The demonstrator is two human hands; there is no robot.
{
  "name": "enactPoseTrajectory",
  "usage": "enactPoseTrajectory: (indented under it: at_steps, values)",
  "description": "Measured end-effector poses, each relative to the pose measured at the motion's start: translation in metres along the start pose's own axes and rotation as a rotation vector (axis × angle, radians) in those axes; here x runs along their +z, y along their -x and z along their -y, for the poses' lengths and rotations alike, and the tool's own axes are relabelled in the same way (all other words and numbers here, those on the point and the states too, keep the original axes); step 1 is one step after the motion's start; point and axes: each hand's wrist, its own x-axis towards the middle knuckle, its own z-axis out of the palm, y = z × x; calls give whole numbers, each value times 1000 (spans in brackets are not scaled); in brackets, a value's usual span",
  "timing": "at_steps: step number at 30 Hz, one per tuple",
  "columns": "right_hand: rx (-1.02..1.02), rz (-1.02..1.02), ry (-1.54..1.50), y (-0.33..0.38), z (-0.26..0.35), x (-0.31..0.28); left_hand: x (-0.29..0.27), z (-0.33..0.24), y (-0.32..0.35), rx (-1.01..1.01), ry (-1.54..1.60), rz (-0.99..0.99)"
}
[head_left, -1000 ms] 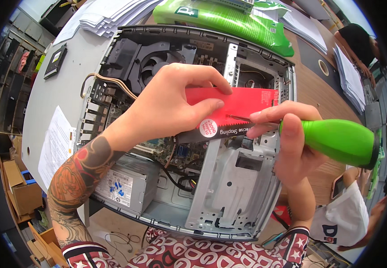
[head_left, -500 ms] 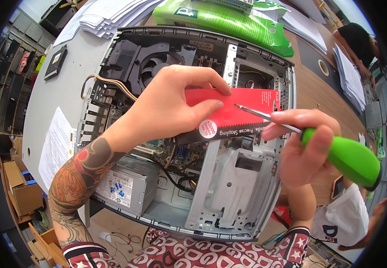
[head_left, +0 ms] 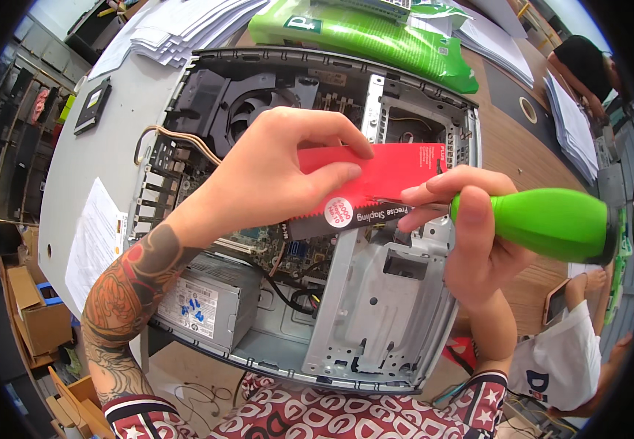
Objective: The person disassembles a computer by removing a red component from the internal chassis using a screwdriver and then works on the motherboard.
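A red and black printed cardboard package (head_left: 404, 167) is in my left hand (head_left: 276, 164), its thumb lying on the red face and its fingers at the upper edge. My right hand (head_left: 478, 234) grips a screwdriver (head_left: 540, 223) by its bright green handle. The thin shaft points left over the lower part of the package; whether its tip touches the card I cannot tell. Beneath both hands lies an open desktop computer case (head_left: 375, 307), with a fan (head_left: 247, 110) and a power supply (head_left: 203, 300) showing inside. The package hides part of the circuit board.
A green plastic pack (head_left: 361, 36) lies beyond the case, beside stacks of paper (head_left: 185, 33). A small black drive (head_left: 92, 106) and a paper sheet (head_left: 94, 238) rest on the table's left. A roll of tape (head_left: 527, 110) and another person (head_left: 584, 73) are at right.
My right hand has swung the screwdriver's handle up to nearly level. The shaft has come lower over the package. My left hand has hardly moved.
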Motion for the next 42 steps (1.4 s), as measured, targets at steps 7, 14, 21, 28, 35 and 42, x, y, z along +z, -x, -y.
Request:
enactPoseTrajectory:
  at_steps: [7,14,21,28,35,42]
  values:
    - [-326,-279,-366,-2,-33,-5,-28,9,-5,-169,435,-161]
    - [-228,-178,-232,5,-30,-8,-27,8,-4,-151,340,-126]
    - [-45,-64,-221,2,-8,0,-11,5,-3,-159,278,91]
    - [6,-12,-114,-3,-6,1,-6,9,-3,-10,118,80]
    - [32,-86,-236,4,-12,5,-5,1,-2,18,-201,1]
    - [-11,4,-230,1,-9,-4,1,11,-2,194,-237,-67]
